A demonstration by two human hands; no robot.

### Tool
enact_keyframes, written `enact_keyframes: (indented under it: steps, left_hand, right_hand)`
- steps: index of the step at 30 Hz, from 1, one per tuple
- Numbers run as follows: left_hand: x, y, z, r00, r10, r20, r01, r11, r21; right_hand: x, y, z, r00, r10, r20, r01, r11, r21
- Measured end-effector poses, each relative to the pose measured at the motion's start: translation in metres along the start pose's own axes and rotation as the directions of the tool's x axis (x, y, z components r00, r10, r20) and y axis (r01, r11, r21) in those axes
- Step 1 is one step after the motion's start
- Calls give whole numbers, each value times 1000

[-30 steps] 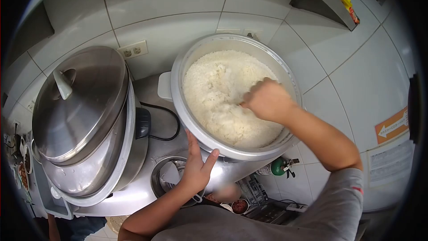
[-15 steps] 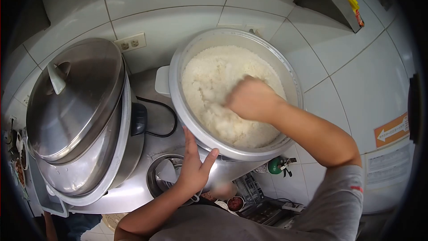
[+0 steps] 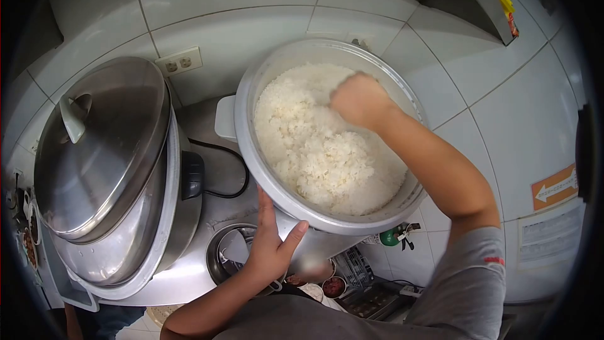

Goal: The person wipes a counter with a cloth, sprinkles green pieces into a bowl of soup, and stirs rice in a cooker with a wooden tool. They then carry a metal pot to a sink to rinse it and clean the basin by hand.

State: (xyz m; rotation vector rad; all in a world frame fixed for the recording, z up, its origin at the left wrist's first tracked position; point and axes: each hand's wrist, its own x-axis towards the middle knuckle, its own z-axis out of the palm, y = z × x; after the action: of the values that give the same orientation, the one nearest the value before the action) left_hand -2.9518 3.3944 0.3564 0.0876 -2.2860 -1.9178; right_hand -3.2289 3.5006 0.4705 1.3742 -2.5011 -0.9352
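Observation:
Cooked white rice [image 3: 330, 164] fills a large round rice cooker [image 3: 286, 204], loosened into clumps at the front and left. Over the far right part of the rice, my right hand [image 3: 363, 101] is closed in a fist. Whatever it grips is hidden beneath it or by steam and blur. My left hand [image 3: 274, 245] rests with its fingertips against the cooker's lower front side. Its thumb stands apart from the straight fingers, and nothing is in it.
On the left a second big pot bears a tilted steel lid [image 3: 104, 151]. A steel bowl [image 3: 217, 258] with utensils sits below the cooker. An outlet [image 3: 179, 62] and a black cord [image 3: 242, 179] are behind. A green fire extinguisher [image 3: 390, 237] stands lower right.
My right fist has moved up and slightly right, toward the far side of the cooker. More rice at the front now lies in loose clumps. My left hand has stayed nearly in place.

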Motion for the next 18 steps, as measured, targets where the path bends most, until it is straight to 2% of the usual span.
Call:
enact_keyframes:
  steps: [1,2,3,4,5,6,7,8,9,10,12,14,15,16,18]
  left_hand:
    - [0,0,-2,1000,-20,-2,20,999,-37]
    - [1,1,-3,999,-38,-4,38,996,-75]
    - [2,6,-8,999,-33,0,33,996,-81]
    - [2,14,-15,991,15,-136,-21,999,-47]
    - [2,25,-21,961,63,-270,-67,998,-7]
    - [6,39,-28,910,156,-383,-127,987,100]
    - [14,47,-35,910,151,-386,-124,988,94]
    - [23,53,-43,910,254,-328,-201,961,189]
    - [34,60,-48,900,356,-253,-284,917,280]
    - [50,72,-43,874,383,-299,-304,912,277]
    - [85,83,-39,888,434,-151,-307,805,508]
    - [127,88,-27,934,351,-58,-213,682,699]
    - [150,83,-20,960,279,-5,-161,568,807]
    - [170,75,-12,980,197,36,-120,434,893]
    - [199,65,4,996,-48,75,-60,258,964]
  right_hand:
    - [-17,-1,-2,996,-65,57,66,998,-14]
    - [-33,4,-11,996,-61,63,62,998,-20]
    - [-49,11,-26,996,-84,8,83,995,62]
    - [-60,20,-38,994,-100,-49,106,984,142]
    - [-65,30,-48,994,-99,-44,104,985,136]
    - [-69,40,-55,998,20,-52,-13,990,142]
    - [-68,46,-58,989,137,-59,-127,980,150]
    - [-65,49,-54,989,136,-53,-127,980,151]
    - [-62,54,-47,973,221,-74,-210,969,127]
    - [-60,60,-41,947,306,-99,-296,949,105]
    - [-53,69,-28,926,359,-115,-345,930,129]
    - [-56,70,-23,905,405,-131,-385,910,153]
    - [-60,70,-25,884,442,-151,-415,892,180]
    - [-65,71,-28,861,480,-170,-445,871,207]
    - [-81,73,-31,854,498,-150,-464,860,213]
